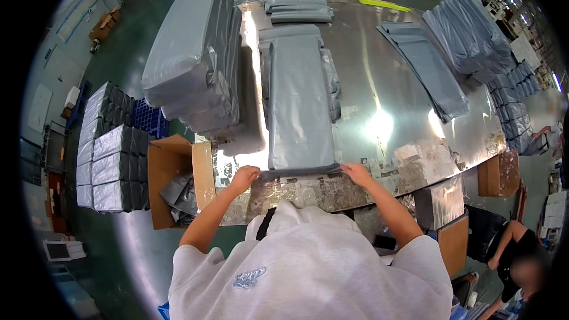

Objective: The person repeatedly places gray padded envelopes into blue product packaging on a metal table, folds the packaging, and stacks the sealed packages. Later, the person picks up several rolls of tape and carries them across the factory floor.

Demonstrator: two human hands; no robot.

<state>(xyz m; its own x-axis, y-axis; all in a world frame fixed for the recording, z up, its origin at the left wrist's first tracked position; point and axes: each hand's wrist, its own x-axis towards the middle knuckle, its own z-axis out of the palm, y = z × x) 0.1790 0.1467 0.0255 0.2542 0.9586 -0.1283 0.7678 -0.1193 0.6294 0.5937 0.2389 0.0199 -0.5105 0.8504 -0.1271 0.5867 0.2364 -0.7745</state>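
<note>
A long grey plastic sheet (pixel 299 104) lies stretched away from me over a small pile of similar grey plastic on the metal table. Its near end has a darker rolled or folded edge close to the table's front. My left hand (pixel 244 179) is closed on the left corner of that edge. At the right corner, the fingers of my right hand (pixel 355 173) pinch the same edge. Both forearms reach forward, with the strip pulled straight between the hands. More folded grey plastic (pixel 299 8) lies beyond the sheet's far end.
A tall stack of grey plastic bundles (pixel 184 53) stands left on the table (pixel 361 83). To the right are a flat folded piece (pixel 424 68) and another stack (pixel 468 35). An open carton (pixel 169 160) sits by the left front corner. Another person (pixel 512 243) is at lower right.
</note>
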